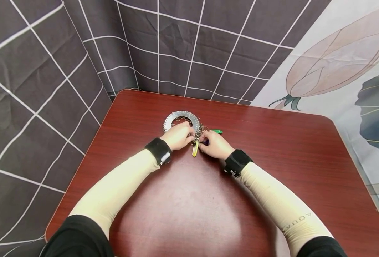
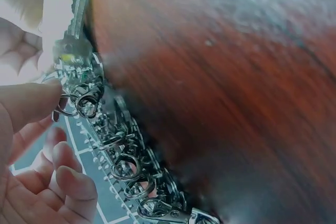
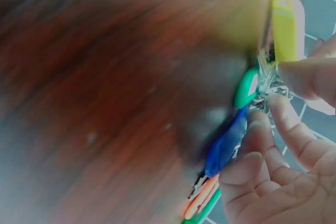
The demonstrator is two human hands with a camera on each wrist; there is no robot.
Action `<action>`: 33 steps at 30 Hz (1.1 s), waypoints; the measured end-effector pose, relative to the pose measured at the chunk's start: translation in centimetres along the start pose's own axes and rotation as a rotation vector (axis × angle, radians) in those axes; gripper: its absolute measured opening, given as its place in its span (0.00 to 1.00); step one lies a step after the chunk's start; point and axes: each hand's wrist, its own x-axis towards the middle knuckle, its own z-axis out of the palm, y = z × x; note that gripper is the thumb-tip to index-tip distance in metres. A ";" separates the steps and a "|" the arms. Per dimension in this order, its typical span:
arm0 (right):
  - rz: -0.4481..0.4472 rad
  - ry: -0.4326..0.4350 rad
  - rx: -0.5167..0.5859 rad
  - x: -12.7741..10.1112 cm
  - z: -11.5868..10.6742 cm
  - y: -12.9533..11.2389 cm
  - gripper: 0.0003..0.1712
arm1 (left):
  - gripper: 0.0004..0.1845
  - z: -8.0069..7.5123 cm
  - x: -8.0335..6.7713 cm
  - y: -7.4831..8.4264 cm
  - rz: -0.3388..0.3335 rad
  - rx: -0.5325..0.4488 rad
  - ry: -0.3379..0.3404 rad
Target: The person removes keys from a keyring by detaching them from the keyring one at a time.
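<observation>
A flat silver ring-shaped plate, its edge lined with small metal loops, lies on the table. At its near right side, both hands meet over a cluster of metal key rings. My left hand pinches a small split ring there between thumb and fingers. My right hand pinches the metal links beside the yellow key tag, with its lower fingers curled against a blue key tag. A notched key lies along the yellow tag. A green tag sticks out beyond the right hand.
The reddish-brown table has rounded corners. A dark grid-patterned cloth hangs behind it and on the left. A white flower-printed cloth hangs on the right. An orange tag lies below the blue one.
</observation>
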 end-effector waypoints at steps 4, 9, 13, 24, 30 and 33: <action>0.020 -0.024 0.092 0.1 -0.3 -0.2 0.11 | 0.04 -0.3 0.0 -0.2 -0.015 -0.086 0.019; 0.061 -0.037 0.161 0.1 -0.5 -0.6 0.15 | 0.03 -0.2 0.2 -0.6 -0.036 -0.206 0.055; 0.094 -0.032 0.172 0.1 -0.5 -1.0 0.18 | 0.04 -0.5 0.3 -0.5 -0.080 -0.295 0.064; 0.115 0.087 0.101 0.2 -0.7 -1.7 0.10 | 0.05 -0.9 0.2 0.4 -0.112 -0.388 0.102; 0.091 0.087 0.088 0.1 -0.3 -1.4 0.11 | 0.05 -1.1 0.1 0.5 -0.115 -0.374 0.106; 0.092 0.088 0.097 0.2 0.0 -1.5 0.13 | 0.09 -1.3 0.1 0.6 -0.104 -0.363 0.118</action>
